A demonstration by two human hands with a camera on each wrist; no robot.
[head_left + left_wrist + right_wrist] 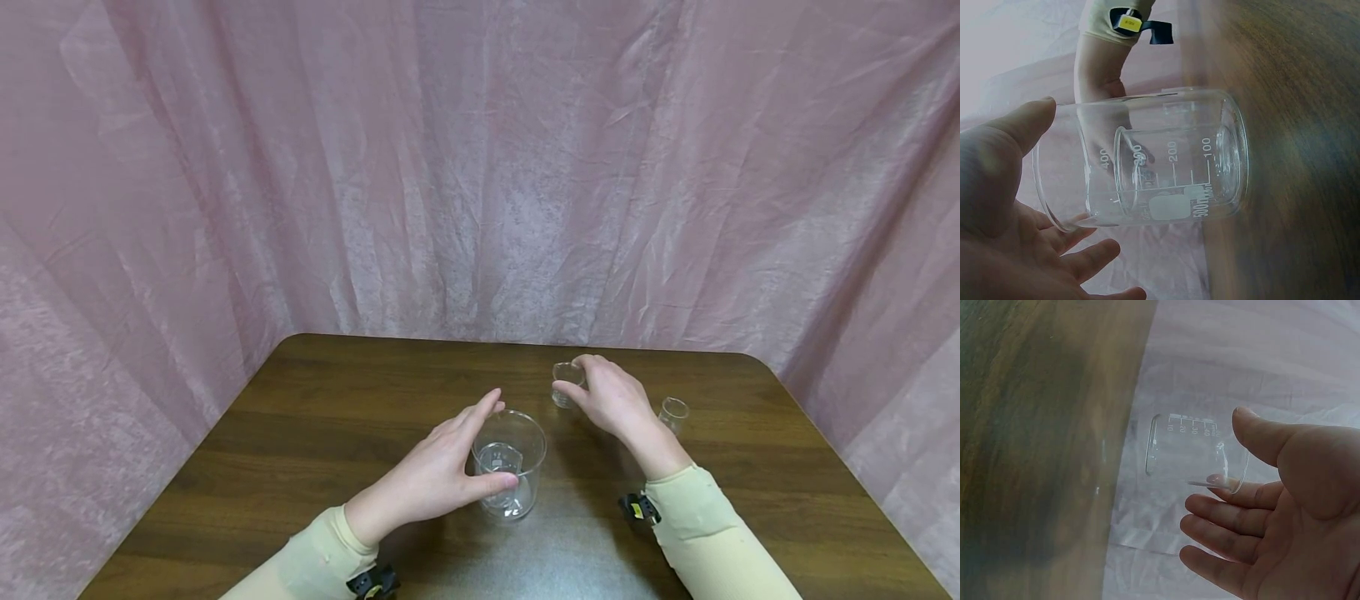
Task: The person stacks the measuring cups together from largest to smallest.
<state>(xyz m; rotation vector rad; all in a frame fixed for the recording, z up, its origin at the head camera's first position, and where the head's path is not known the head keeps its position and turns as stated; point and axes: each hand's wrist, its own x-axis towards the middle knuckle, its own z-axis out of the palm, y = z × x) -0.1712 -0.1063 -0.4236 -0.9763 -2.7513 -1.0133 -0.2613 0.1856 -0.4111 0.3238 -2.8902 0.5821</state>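
Note:
A large clear glass beaker point(531, 492) with white volume marks stands upright on the wooden table. Inside it sits a smaller beaker point(1124, 140). My left hand point(438, 471) is spread beside the large beaker, thumb near its front and straight fingers by the back of its rim. Farther back, my right hand point(611, 396) pinches a small beaker point(1188, 450) near its rim between thumb and index finger. Its base shows above the table's far edge in the right wrist view, and the other fingers stay extended beneath it.
Another small glass vessel point(674, 410) stands right of my right forearm, partly hidden by it. The brown table point(300, 425) has rounded far corners, and a pink curtain point(480, 183) hangs behind and along its sides.

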